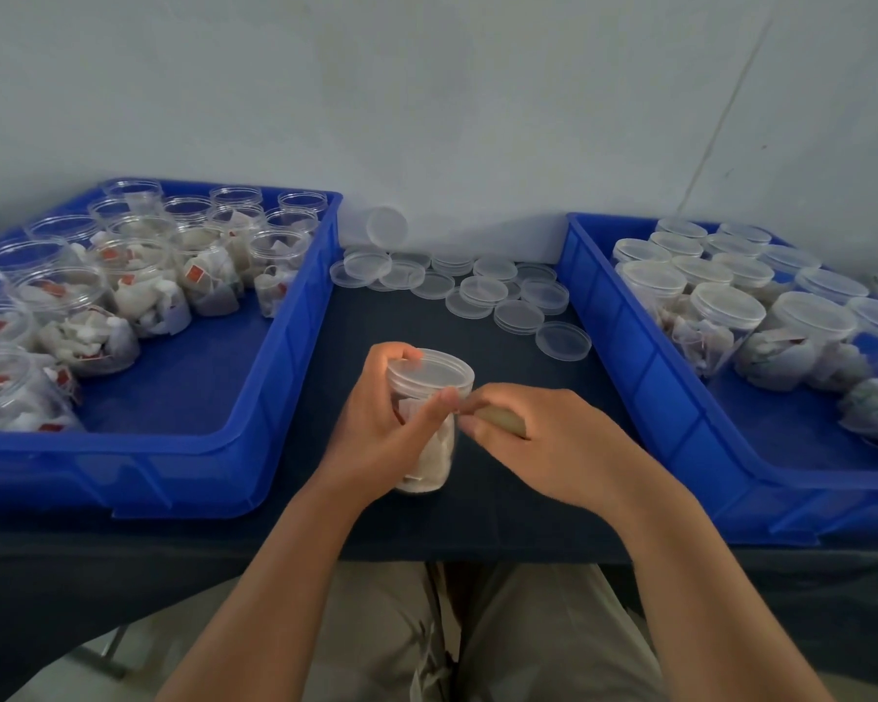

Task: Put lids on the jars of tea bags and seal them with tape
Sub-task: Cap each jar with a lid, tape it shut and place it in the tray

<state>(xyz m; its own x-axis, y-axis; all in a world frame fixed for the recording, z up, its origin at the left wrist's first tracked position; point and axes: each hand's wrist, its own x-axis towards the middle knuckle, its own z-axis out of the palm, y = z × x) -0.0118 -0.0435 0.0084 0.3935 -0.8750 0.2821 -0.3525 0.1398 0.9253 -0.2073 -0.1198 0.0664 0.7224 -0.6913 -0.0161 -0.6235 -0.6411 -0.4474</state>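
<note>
**Lidded jar held at centre, tape roll at its side**

Dark worktop (482,529) runs the full width, wall behind. Left blue tray (295,347) holds the open jars (138,266) of tea bags, no lids on, crowded to its back and left. Right blue tray (624,347) holds the lidded jars (726,316), also full of tea bags. Between the trays at the back lies a scatter of loose clear lids (477,291), some overlapping; one stands on edge against the wall.

Left hand (386,428) wraps the jar (437,458) at front centre, between the trays. Fingers are curled round its left side, a fingertip is up on the lid rim, and the thumb presses the jar's front just under the lid. Jar stands upright on the worktop, tea bags inside. Clear lid (434,369) sits on top; can't tell if it is fully tightened.

Right hand (553,448) is just right of the jar, fingers curled round a tan tape roll (503,422), mostly hidden in the grip. Its fingertips meet the left thumb at the jar's side. Can't make out a tape strip.
</note>
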